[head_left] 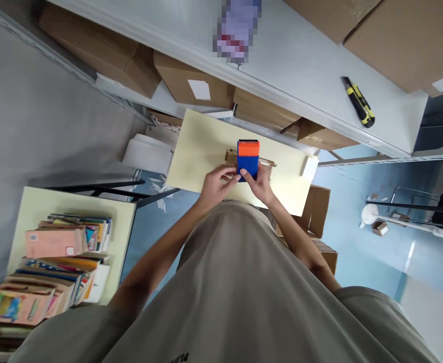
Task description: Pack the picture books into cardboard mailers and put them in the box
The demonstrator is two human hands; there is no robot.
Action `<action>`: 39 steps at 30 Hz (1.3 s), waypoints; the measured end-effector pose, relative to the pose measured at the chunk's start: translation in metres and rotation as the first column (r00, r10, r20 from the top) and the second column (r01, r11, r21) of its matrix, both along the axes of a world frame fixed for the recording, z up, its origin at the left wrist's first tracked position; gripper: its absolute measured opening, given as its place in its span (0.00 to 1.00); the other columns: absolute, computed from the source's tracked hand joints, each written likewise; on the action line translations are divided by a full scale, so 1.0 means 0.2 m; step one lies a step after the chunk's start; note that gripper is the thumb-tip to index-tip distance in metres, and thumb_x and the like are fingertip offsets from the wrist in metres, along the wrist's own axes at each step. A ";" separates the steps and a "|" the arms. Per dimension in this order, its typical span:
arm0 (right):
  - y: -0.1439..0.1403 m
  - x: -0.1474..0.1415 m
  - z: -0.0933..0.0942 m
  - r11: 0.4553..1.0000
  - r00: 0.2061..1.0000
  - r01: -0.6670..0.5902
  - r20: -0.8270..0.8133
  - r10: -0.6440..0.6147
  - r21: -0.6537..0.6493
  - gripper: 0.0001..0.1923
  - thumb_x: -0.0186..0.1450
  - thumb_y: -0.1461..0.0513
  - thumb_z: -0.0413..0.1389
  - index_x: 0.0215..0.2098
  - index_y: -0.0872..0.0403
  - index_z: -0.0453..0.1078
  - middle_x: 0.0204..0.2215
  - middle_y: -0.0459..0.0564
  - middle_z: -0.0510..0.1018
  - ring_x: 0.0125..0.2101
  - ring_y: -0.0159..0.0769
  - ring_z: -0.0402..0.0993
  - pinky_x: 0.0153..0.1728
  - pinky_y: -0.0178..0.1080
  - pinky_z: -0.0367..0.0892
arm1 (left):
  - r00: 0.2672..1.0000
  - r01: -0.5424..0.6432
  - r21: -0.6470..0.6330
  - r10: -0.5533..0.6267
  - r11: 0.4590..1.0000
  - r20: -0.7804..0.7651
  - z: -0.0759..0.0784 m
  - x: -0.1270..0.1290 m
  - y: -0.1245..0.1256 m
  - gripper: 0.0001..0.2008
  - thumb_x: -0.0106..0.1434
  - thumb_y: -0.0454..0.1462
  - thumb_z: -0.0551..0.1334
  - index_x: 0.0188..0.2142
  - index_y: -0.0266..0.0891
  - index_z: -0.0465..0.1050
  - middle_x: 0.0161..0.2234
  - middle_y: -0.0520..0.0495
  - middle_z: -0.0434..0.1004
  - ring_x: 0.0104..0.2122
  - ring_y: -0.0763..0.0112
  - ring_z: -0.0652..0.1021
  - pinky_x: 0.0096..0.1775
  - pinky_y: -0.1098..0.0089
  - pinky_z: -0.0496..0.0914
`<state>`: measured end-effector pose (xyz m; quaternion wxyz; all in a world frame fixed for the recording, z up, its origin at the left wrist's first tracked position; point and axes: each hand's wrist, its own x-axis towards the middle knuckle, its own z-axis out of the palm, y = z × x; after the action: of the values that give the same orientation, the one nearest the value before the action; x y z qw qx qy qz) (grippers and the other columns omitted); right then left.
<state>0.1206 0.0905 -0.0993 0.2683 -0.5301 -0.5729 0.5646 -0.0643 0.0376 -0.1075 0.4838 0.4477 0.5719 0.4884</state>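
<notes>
A small blue and orange box (248,164) is held upright over the pale yellow table (200,146). Its lower part is blue, its upper part orange, with a dark strip along the top edge. My right hand (259,185) grips its lower right side, thumb across the front and the other fingers mostly behind it. Thumb and fingers of my left hand (217,186) close at the box's lower left edge. Behind the box and partly hidden by it lies a torn piece of brown cardboard (231,156) on the table.
On the grey shelf (297,65) ahead lie a yellow and black utility knife (359,103) and a blurred-out item (238,30). Cardboard boxes (202,83) stand beneath it. A small white block (309,166) sits at the table's right end. Stacked books (57,242) fill a left side table.
</notes>
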 end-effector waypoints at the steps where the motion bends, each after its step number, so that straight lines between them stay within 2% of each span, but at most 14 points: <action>1: -0.01 0.01 -0.01 1.000 1.000 -0.024 0.017 0.025 -0.010 0.40 0.65 0.25 0.63 0.51 0.47 0.68 0.43 0.51 0.78 0.44 0.47 0.76 0.51 0.53 0.79 | 0.999 -0.010 -0.031 0.011 0.999 0.032 -0.01 -0.03 0.02 0.24 0.66 0.58 0.75 0.49 0.43 0.86 0.47 0.42 0.89 0.43 0.61 0.87 0.45 0.63 0.82; 4: -0.03 0.05 -0.02 0.993 0.990 -0.107 0.087 0.111 -0.049 0.40 0.64 0.25 0.63 0.51 0.46 0.66 0.41 0.50 0.77 0.41 0.45 0.75 0.47 0.52 0.78 | 0.984 -0.017 -0.126 0.039 0.992 0.176 -0.06 -0.15 0.12 0.31 0.64 0.61 0.76 0.53 0.41 0.87 0.49 0.40 0.89 0.46 0.56 0.86 0.45 0.62 0.81; 7: -0.04 0.08 0.02 0.976 0.958 -0.200 0.191 0.212 -0.084 0.37 0.66 0.27 0.63 0.47 0.46 0.64 0.37 0.47 0.76 0.36 0.43 0.72 0.43 0.51 0.77 | 0.964 0.069 -0.195 -0.015 0.978 0.266 -0.10 -0.24 0.22 0.31 0.64 0.63 0.76 0.49 0.39 0.88 0.47 0.38 0.89 0.48 0.52 0.87 0.41 0.63 0.80; 12: -0.03 0.08 0.11 0.945 0.889 -0.298 0.321 0.327 -0.138 0.36 0.66 0.27 0.62 0.45 0.45 0.63 0.36 0.48 0.77 0.35 0.45 0.73 0.41 0.51 0.76 | 0.952 0.184 -0.240 -0.112 0.953 0.286 -0.15 -0.30 0.28 0.24 0.65 0.56 0.78 0.39 0.35 0.88 0.35 0.42 0.86 0.39 0.58 0.84 0.37 0.65 0.77; 16: -0.01 0.08 0.17 0.916 0.835 -0.353 0.379 0.400 -0.188 0.33 0.68 0.29 0.62 0.47 0.46 0.66 0.35 0.49 0.79 0.36 0.47 0.75 0.41 0.52 0.77 | 0.933 0.248 -0.198 -0.179 0.948 0.313 -0.19 -0.32 0.29 0.21 0.65 0.54 0.78 0.36 0.37 0.88 0.34 0.43 0.85 0.36 0.62 0.82 0.36 0.67 0.77; 21: 0.04 0.04 0.23 0.897 0.752 -0.340 0.490 0.440 -0.283 0.31 0.67 0.32 0.63 0.44 0.47 0.68 0.36 0.49 0.80 0.36 0.47 0.77 0.40 0.50 0.76 | 0.929 0.230 -0.214 -0.149 0.949 0.338 -0.25 -0.31 0.28 0.18 0.68 0.51 0.76 0.38 0.37 0.87 0.33 0.43 0.85 0.33 0.64 0.82 0.36 0.67 0.77; 28: 0.10 -0.05 0.27 0.897 0.660 -0.237 0.617 0.430 -0.372 0.33 0.69 0.30 0.61 0.40 0.50 0.74 0.35 0.53 0.85 0.36 0.46 0.83 0.36 0.44 0.75 | 0.925 0.177 -0.297 -0.055 0.938 0.375 -0.39 -0.22 0.22 0.14 0.65 0.48 0.75 0.36 0.38 0.86 0.30 0.46 0.84 0.26 0.70 0.75 0.30 0.68 0.70; 30: 0.13 -0.05 0.33 0.873 0.644 -0.230 0.605 0.468 -0.431 0.35 0.66 0.28 0.64 0.38 0.49 0.75 0.33 0.53 0.86 0.33 0.46 0.84 0.33 0.43 0.76 | 0.922 0.137 -0.268 -0.024 0.953 0.386 -0.40 -0.19 0.19 0.16 0.65 0.50 0.74 0.35 0.39 0.86 0.30 0.45 0.85 0.28 0.69 0.77 0.31 0.67 0.71; 33: 0.21 -0.02 0.51 0.769 0.641 -0.222 0.505 0.578 -0.600 0.37 0.63 0.26 0.66 0.36 0.49 0.75 0.29 0.52 0.86 0.28 0.44 0.84 0.29 0.42 0.76 | 0.919 0.073 -0.243 0.029 0.967 0.393 -0.40 -0.17 0.16 0.21 0.64 0.56 0.74 0.36 0.40 0.85 0.30 0.46 0.84 0.30 0.67 0.78 0.34 0.67 0.73; 34: 0.25 -0.01 0.59 0.738 0.616 -0.214 0.497 0.611 -0.641 0.38 0.62 0.25 0.66 0.35 0.50 0.75 0.28 0.52 0.86 0.26 0.43 0.84 0.28 0.41 0.76 | 0.921 0.040 -0.252 0.062 0.967 0.385 -0.42 -0.17 0.16 0.23 0.64 0.58 0.74 0.37 0.40 0.84 0.31 0.45 0.84 0.30 0.67 0.78 0.34 0.67 0.73; 37: 0.36 0.00 0.77 0.727 0.467 -0.188 0.591 0.658 -0.660 0.38 0.64 0.25 0.63 0.31 0.50 0.74 0.24 0.50 0.84 0.23 0.41 0.82 0.26 0.40 0.73 | 0.921 -0.100 -0.304 0.204 0.947 0.333 -0.51 -0.21 0.20 0.25 0.64 0.61 0.73 0.37 0.41 0.82 0.33 0.45 0.84 0.30 0.68 0.78 0.33 0.67 0.72; 39: 0.41 -0.03 0.83 0.744 0.383 -0.191 0.650 0.657 -0.640 0.38 0.66 0.25 0.61 0.30 0.50 0.74 0.23 0.50 0.84 0.23 0.40 0.81 0.27 0.40 0.71 | 0.906 -0.162 -0.347 0.278 0.924 0.319 -0.61 -0.23 0.23 0.25 0.64 0.61 0.73 0.36 0.41 0.81 0.33 0.45 0.84 0.29 0.69 0.77 0.32 0.68 0.72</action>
<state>0.1141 0.1735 0.0674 -0.3423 -0.6090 -0.5936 0.3995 -0.1106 0.0840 -0.2293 0.5865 0.1995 0.5900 0.5178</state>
